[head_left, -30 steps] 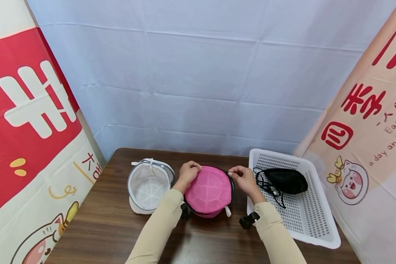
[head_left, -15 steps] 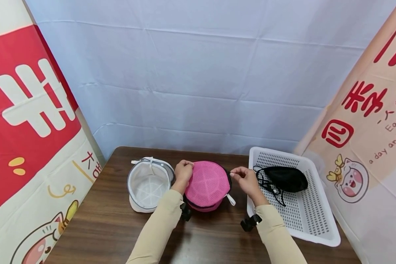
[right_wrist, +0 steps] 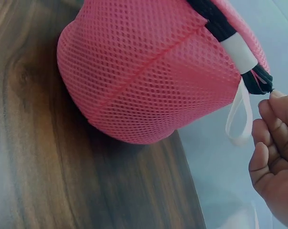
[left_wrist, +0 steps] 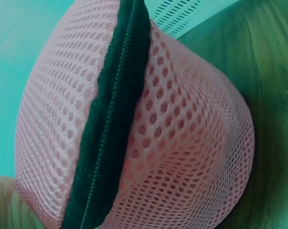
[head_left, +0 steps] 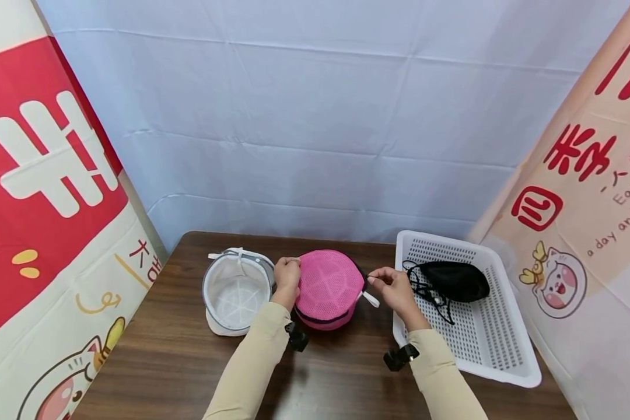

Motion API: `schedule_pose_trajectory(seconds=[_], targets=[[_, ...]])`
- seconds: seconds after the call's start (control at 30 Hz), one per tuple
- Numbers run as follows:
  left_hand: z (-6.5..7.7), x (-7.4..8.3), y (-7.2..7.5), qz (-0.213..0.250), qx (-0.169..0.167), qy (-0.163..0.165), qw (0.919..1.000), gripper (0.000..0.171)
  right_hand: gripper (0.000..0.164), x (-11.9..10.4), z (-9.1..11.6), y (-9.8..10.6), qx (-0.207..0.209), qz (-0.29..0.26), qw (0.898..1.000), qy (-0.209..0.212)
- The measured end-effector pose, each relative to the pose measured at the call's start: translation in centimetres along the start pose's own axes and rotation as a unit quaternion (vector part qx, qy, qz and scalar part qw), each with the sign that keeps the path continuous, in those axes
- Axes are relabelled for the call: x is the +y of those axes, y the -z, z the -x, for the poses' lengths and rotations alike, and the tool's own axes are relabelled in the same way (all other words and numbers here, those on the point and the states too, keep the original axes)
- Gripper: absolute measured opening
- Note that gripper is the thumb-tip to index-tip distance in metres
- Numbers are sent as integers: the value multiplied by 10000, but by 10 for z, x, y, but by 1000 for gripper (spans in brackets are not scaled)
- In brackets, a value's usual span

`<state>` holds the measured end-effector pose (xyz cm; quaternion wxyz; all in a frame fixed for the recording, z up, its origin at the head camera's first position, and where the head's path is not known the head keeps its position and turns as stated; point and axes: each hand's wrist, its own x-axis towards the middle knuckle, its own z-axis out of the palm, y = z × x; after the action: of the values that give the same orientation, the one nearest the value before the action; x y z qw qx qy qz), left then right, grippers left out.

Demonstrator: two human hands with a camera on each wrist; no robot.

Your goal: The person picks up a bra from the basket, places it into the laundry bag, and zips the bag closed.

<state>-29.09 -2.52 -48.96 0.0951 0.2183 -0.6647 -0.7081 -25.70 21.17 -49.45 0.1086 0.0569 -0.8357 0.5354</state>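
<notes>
A pink mesh laundry bag [head_left: 328, 281] with a black zipper [left_wrist: 113, 114] round its top stands in the middle of the table. My left hand [head_left: 287, 279] grips its left rim. At the right side, thumb and index finger of my right hand [head_left: 396, 291] pinch the small dark zipper pull at the zipper's end, clearest in the right wrist view. A white loop tag [right_wrist: 240, 114] hangs beside those fingers. Left of my left hand stands a white mesh laundry bag [head_left: 237, 297], its round top open.
At the right, a white perforated basket [head_left: 490, 350] holds a black pouch-like item [head_left: 454, 281] with tangled black cords [head_left: 431, 294]. The brown wooden table [head_left: 189, 373] runs back to a pale blue cloth [head_left: 315, 175]. Printed cloths hang on both sides.
The pink bag has turned counterclockwise and tilted, its white tag swinging right and up toward my right hand. My left hand has shifted a little left along with the rim.
</notes>
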Motion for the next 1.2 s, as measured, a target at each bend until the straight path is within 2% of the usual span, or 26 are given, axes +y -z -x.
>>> schedule_pose_trajectory(seconds=[0.33, 0.5, 0.6, 0.77, 0.97, 1.1, 1.2], targets=[[2, -1, 0, 508, 233, 67, 9984, 10, 5, 1, 5, 3, -259, 470, 9984, 199], [1, -3, 0, 696, 345, 33, 9970, 9, 5, 1, 6, 3, -406, 294, 9987, 117], [2, -5, 0, 684, 301, 95, 9972, 7, 5, 0, 5, 4, -436, 183, 9989, 13], [3, -6, 1, 598, 207, 70, 9980, 6, 6, -1, 4, 4, -364, -20, 9993, -76], [2, -6, -3, 732, 537, -52, 9959, 5, 10, -1, 4, 2, -415, -162, 9989, -144], [4, -6, -5, 759, 683, -19, 9948, 4, 8, -1, 4, 3, -208, -227, 9991, -289], [4, -5, -5, 564, 544, -45, 9969, 6, 7, -2, 3, 4, -13, -251, 9993, -287]])
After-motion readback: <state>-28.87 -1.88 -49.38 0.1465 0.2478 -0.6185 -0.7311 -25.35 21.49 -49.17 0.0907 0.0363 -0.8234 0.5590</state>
